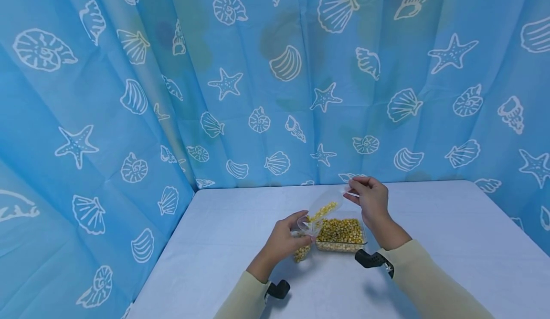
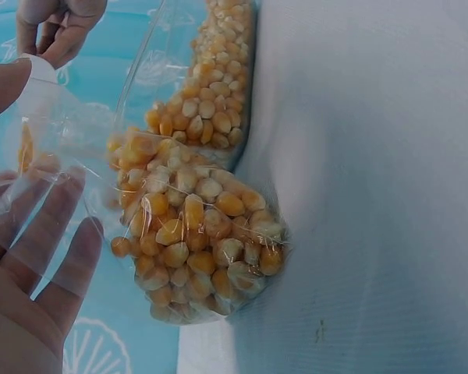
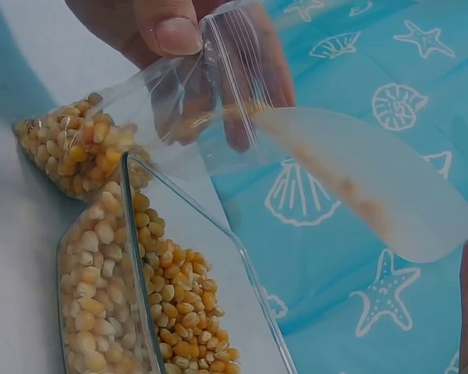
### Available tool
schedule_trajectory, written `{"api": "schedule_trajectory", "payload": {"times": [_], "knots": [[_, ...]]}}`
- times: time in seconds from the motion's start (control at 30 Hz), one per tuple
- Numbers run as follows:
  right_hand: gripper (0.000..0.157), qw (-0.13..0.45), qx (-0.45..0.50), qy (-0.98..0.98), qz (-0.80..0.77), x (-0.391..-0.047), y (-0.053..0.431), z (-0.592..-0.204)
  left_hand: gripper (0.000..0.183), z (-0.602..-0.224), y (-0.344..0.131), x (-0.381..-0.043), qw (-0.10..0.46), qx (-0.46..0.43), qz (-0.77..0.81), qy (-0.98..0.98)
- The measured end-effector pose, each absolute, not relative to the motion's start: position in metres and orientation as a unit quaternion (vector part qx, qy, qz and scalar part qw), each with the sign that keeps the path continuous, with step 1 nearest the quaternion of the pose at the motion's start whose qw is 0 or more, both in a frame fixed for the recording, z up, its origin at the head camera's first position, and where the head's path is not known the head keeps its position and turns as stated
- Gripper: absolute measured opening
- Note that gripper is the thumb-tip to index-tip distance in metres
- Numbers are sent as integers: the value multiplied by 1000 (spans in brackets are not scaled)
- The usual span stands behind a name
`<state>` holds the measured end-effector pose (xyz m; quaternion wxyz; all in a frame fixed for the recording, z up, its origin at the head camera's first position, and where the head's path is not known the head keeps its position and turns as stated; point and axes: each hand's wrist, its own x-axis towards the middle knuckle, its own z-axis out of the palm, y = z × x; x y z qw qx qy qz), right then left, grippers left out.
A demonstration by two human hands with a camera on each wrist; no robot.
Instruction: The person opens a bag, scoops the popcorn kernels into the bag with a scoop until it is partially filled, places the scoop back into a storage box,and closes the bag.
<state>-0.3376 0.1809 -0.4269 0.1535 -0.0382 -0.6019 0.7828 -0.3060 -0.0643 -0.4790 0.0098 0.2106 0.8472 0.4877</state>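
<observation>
Corn bag (image 1: 302, 252) beside glass box (image 1: 343, 248); table edge (image 1: 165, 250) well left.

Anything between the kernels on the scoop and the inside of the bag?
Nothing visible. The right hand holds the scoop with its kernels; the scoop's tip is at the open mouth of the bag, held by the left hand. The glass container stands beside the bag, below the scoop, not between them.

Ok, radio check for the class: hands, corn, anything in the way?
Left hand holds bag near its mouth. Right hand holds scoop, tilted, its tip at that mouth. Corn in scoop, bag and box. Nothing visibly blocks the scoop.
</observation>
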Motion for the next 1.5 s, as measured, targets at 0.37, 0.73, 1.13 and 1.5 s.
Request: {"api": "schedule_trajectory", "payload": {"times": [0.37,0.73,1.13,1.5], "knots": [[27,155,-48,-607,778,-337,180,-430,72,-481,-65,-307,8,216,486,847],[25,154,-47,-606,779,-337,180,-430,73,-480,-65,-307,6,222,484,846],[25,165,-41,-609,775,-338,177,-429,70,-480,-66,-307,-4,221,483,847],[15,180,-30,-627,757,-340,171,-421,71,-477,-67,-307,-18,223,492,841]]}}
